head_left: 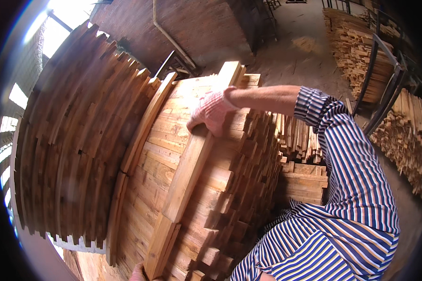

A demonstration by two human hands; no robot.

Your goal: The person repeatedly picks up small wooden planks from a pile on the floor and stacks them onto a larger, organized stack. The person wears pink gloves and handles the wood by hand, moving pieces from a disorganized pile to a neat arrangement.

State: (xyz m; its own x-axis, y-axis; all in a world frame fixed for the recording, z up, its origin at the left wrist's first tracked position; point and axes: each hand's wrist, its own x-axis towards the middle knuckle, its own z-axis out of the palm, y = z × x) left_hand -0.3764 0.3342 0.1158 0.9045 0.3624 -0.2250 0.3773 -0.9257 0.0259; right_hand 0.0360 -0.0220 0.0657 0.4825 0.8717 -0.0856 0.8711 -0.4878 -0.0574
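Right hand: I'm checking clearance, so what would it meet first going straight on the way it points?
The right hand slants left and slightly down, so probably the flat boards just left of it; depth is unclear, and held level it might instead reach the long wooden strip farther left.

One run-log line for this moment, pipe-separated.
right hand: gloved, gripping upper slat | left hand: beside lower slat, mostly out of frame | slats: lying on wood stack
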